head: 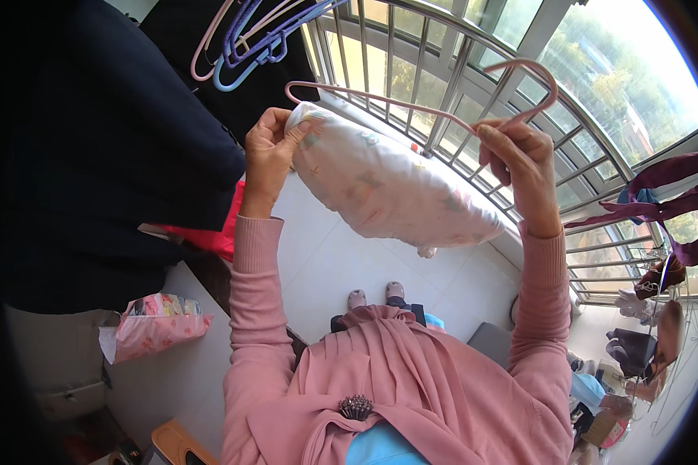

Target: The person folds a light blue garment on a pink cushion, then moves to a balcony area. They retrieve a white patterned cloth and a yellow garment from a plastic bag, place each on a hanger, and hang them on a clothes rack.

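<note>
A pink clothes hanger (395,104) is pinched near the base of its hook by my right hand (517,151). From its lower part hangs a white printed cloth (384,180) with small coloured figures. My left hand (273,151) grips the upper left corner of this cloth between thumb and fingers, close to the hanger's left end. The cloth sags below the hanger between both hands, and whether it is a garment I cannot tell. How it meets the hanger's right end is hidden behind my right hand and the cloth.
Several hangers (250,46) hang at the upper left, near dark clothing (110,151). A metal railing (424,75) runs before the windows. Small items hang from a clip rack (645,343) at the right. A pink patterned bag (157,331) is at the lower left.
</note>
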{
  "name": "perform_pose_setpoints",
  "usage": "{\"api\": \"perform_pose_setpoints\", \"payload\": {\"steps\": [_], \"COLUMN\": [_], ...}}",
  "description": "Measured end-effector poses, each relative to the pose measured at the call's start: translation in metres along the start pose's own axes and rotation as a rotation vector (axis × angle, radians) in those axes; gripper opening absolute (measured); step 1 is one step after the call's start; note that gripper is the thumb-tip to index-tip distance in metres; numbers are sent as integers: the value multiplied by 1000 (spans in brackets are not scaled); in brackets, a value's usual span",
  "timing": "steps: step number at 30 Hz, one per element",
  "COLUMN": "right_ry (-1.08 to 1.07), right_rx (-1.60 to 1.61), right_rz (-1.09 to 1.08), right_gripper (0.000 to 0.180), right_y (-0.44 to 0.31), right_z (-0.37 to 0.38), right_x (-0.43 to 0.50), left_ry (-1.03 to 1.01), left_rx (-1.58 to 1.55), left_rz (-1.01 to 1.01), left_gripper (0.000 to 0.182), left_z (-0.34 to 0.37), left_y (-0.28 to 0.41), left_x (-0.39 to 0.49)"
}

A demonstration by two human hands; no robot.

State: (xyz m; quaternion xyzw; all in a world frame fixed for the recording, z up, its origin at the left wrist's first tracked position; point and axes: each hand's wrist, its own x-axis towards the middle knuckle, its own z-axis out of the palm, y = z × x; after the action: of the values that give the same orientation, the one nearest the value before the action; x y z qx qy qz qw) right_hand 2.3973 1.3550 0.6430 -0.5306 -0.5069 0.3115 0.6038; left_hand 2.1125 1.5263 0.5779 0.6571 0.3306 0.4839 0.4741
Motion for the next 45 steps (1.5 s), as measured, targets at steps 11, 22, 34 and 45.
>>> {"api": "perform_pose_setpoints", "payload": {"steps": [11,22,34,45], "right_ry": [-187,-206,-82,-61], "right_rx": [-151,-147,58,105], "right_rz": [-318,-424,-381,-450], "right_gripper": [13,12,17,29], "right_y": [1,-6,-48,-87], "right_z": [-26,-27,-31,-42], "right_x": [77,103,129,192], "left_ry": [-35,28,86,75], "left_rx": [30,-126,113,167], "left_rz": [-42,1,503,641], "left_gripper": [15,18,18,33], "left_z": [-3,6,13,58], "left_y": [7,6,77,159], "left_x": [-17,-49,-75,-15]}}
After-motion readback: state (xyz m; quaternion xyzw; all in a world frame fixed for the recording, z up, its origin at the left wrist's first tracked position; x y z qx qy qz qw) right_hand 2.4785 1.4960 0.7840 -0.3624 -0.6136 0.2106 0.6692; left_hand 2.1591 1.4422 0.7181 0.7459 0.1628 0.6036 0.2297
